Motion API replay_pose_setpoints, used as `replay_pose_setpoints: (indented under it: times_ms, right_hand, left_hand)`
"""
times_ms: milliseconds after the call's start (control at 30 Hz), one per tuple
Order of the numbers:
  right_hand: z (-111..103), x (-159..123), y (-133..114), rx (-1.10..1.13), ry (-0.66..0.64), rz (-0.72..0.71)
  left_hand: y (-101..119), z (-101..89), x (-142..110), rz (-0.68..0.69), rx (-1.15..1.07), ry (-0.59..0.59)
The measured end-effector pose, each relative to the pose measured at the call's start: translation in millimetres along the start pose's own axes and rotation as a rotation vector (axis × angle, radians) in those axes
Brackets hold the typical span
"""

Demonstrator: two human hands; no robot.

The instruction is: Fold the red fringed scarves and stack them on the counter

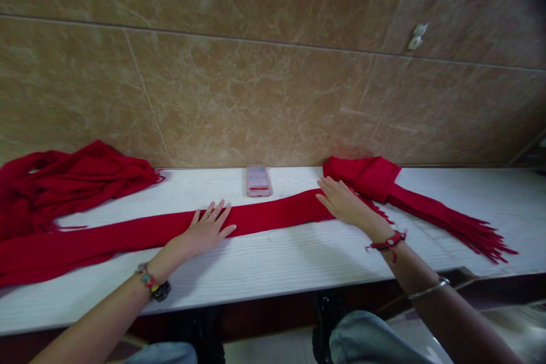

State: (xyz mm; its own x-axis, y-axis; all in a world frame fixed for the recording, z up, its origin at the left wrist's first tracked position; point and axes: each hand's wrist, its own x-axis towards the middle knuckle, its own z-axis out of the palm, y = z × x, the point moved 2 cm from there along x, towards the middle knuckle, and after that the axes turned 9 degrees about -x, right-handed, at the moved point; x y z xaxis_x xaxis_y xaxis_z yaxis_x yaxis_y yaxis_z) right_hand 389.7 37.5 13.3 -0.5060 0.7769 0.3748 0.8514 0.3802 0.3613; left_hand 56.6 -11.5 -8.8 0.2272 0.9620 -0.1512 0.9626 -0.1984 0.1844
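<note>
Blue jeans (371,338) over my knees sit closest, at the lower edge, just short of the white wood-grained desk (273,267). Across it runs a long, flat red scarf (273,216), leaving view on the left. My left grip (207,234) lies palm down on the scarf's middle stretch, fingers spread, clasping nothing; a ring (212,215) circles one finger, and a beaded bracelet (149,281) my wrist. My right grip (341,202) is also flat and unclenched, pressed upon the scarf toward its right end, with a red cord bracelet (388,240) at the wrist and a silver bangle (429,289) farther up. Just behind that grip sits a folded red scarf (362,173), its fringed tail trailing right. Between my two grips, beyond the flat scarf, a smartphone (257,178) lies face up near the brown marbled wall (256,102). Another red scarf (102,173) is heaped in loose folds at back left.
</note>
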Motion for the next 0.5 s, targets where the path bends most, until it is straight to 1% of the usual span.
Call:
replay_pose_setpoints:
  times_ms: [67,133,200,233,267,333,400,500]
  right_hand:
    - [-13.8,16.2,-39.1,0.12,0.04,-0.097]
    - [-21.9,29.1,-81.7,0.229,0.038,-0.227]
    - [-22.9,36.3,-117.1,0.297,0.004,-0.337]
    - [-21.1,37.7,-129.8,0.319,-0.026,-0.37]
    - [-18.3,37.7,-138.7,0.336,-0.061,-0.389]
    - [-11.7,35.0,-146.4,0.36,-0.124,-0.392]
    - [-6.5,30.8,-145.8,0.37,-0.163,-0.376]
    - [-3.6,26.6,-141.9,0.366,-0.177,-0.358]
  left_hand:
    - [7.3,-0.7,-2.4,0.047,0.009,0.015]
    - [13.9,-0.6,-3.6,0.132,0.004,0.009]
    - [15.7,-0.5,-4.8,0.215,-0.01,-0.022]
    - [14.0,-1.2,-5.9,0.24,-0.018,-0.036]
    - [10.6,-2.7,-7.5,0.252,-0.023,-0.043]
    - [-0.6,-7.7,-12.5,0.235,-0.016,-0.022]
    - [-15.5,-14.0,-19.5,0.165,0.011,0.032]
    - [-35.9,-21.4,-32.1,0.027,0.054,0.095]
